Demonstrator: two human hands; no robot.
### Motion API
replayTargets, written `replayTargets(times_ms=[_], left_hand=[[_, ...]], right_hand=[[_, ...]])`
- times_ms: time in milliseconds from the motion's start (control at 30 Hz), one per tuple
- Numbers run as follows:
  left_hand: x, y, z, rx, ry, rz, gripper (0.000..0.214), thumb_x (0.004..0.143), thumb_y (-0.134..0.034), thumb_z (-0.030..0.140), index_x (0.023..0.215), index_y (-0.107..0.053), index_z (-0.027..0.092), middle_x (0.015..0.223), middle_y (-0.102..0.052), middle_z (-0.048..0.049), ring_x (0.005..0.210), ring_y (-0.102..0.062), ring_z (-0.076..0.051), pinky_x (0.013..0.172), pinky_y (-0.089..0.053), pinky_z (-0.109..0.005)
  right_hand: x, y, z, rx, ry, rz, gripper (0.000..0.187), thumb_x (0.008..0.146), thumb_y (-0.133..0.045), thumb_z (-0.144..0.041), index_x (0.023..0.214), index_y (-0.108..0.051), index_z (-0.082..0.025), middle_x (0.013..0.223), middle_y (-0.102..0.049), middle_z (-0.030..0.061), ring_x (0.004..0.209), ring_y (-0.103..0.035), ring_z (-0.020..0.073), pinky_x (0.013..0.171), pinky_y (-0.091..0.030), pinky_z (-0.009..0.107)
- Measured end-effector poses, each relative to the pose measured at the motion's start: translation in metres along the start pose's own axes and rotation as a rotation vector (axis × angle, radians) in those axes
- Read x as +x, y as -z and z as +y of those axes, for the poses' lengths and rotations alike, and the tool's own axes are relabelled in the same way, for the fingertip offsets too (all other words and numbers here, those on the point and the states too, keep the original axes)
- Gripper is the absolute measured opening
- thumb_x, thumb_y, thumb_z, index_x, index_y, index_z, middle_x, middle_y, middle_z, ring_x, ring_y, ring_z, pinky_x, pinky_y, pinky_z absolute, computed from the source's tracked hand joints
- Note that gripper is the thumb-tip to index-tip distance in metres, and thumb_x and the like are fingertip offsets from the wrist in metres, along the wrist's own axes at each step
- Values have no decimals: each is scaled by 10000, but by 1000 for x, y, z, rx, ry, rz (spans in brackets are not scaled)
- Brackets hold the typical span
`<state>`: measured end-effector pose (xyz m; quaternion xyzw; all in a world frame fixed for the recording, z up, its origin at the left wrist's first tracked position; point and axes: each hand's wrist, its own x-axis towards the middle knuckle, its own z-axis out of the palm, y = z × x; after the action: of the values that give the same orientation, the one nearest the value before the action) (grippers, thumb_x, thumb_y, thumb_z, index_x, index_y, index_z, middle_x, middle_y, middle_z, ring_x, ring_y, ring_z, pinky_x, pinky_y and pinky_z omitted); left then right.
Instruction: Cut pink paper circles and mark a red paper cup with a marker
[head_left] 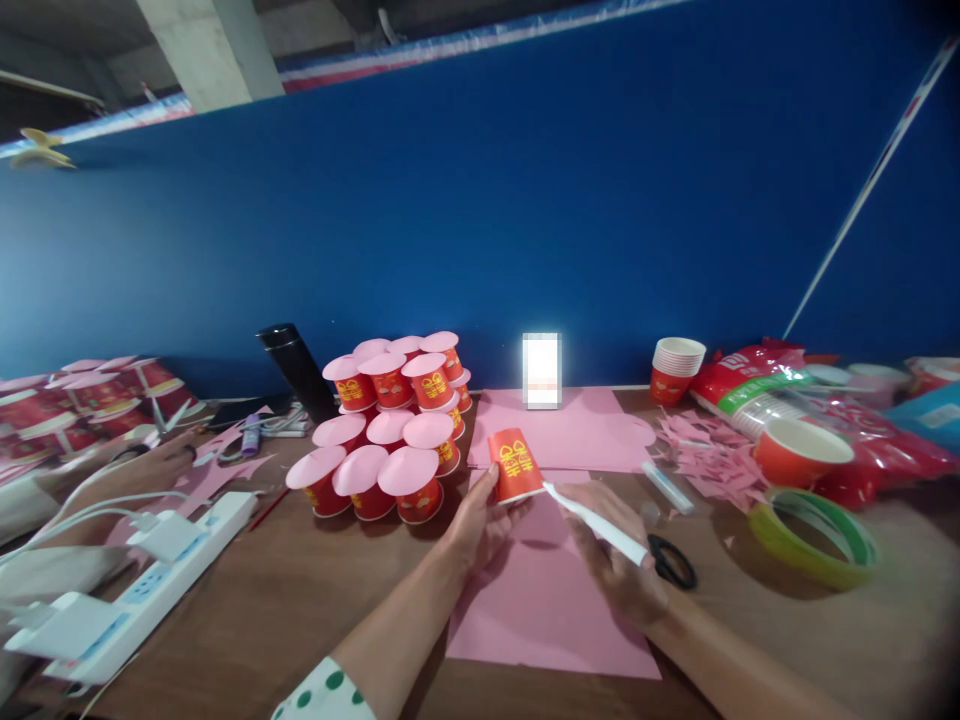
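My left hand (480,525) is closed around a red paper cup (516,462) with yellow lettering, tilted above a pink paper sheet (551,610). In my right hand (619,560) is a white pen-like tube (600,525). Its tip is at the cup's lower right rim; I cannot tell whether they touch. Beside my right hand shows the black handle of scissors (673,562), the rest hidden. To the left of my hands stand stacked red cups (409,500) topped with pink paper discs (407,470).
At the right are tape (814,540), pink paper scraps (709,460), a lone cup (802,452), nested cups (675,370) and a red plastic bag (750,385). Leftward lie a power strip (157,590) and black bottle (296,365). Another person's hand (154,470) is at far left.
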<state>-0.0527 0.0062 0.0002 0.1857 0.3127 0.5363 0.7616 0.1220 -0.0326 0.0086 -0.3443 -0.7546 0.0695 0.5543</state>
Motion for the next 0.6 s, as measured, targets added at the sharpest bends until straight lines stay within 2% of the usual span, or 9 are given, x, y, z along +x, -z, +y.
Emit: replayTargets(times_ms=[167,367,600], left_hand=[[0,-1,1,-57,18,21,327,871,-568,352,1076,-620,102,1075,-685,-161,1022,-644,-260,1008,-450,-428],[1,1,0,-80,13,-1,376,863,-569,371,1095,-600,77,1087,-678,-179,1036,-638,-282,1008,-449,-448],[1,1,-1,-36,-18,15,275,848,-605,338,1021,-608,125,1019,-703,-134,985,-665,-264,982,-472,-445]], right_hand=[[0,0,-5,-7,24,-3,236,903,-491,-131,1110,-575,-207,947,-659,89,873,-644,223,751,-558,384],[2,1,-11,-48,-45,52,101,916,-470,-153,954,-540,-216,773,-595,56,681,-593,194,600,-543,348],[3,0,-12,-21,-2,52,152,905,-491,-128,1011,-538,-228,836,-636,63,763,-628,200,661,-553,352]])
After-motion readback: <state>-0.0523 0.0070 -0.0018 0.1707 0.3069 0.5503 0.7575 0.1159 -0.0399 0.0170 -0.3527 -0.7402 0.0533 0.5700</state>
